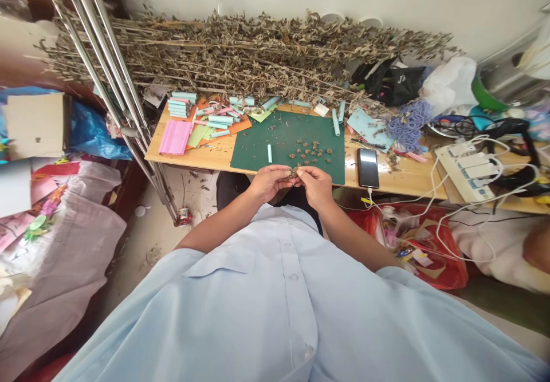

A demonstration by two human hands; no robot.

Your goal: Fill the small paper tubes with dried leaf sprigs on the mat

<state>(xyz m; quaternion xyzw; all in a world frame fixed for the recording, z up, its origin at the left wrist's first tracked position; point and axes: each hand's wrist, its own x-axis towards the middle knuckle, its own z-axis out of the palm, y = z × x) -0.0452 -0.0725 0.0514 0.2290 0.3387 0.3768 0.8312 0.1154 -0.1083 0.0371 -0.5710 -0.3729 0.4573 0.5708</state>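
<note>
Both hands meet at the near edge of the green cutting mat (pixel 253 136). Between their fingertips is a small clump of dried leaves (pixel 294 172), greyish brown. My left hand (pixel 271 181) is closed in a pinch on the clump from the left. From the right, my right hand (pixel 315 186) pinches the same clump with thumb and forefinger. Just beyond them, several small crumpled balls of dried leaf (pixel 314 152) lie scattered on the mat. A short pale blue paper tube (pixel 270 153) stands or lies near my left hand; which one I cannot tell.
Long bundles of dried leafy stems (pixel 240 55) fill the table's back. Rolled paper tubes (pixel 220 121) and pink folded paper (pixel 175 137) are on the left. A phone (pixel 368 168), purple cord (pixel 409 124) and power strip (pixel 466 170) lie right. Metal crutches (pixel 107 67) lean at left.
</note>
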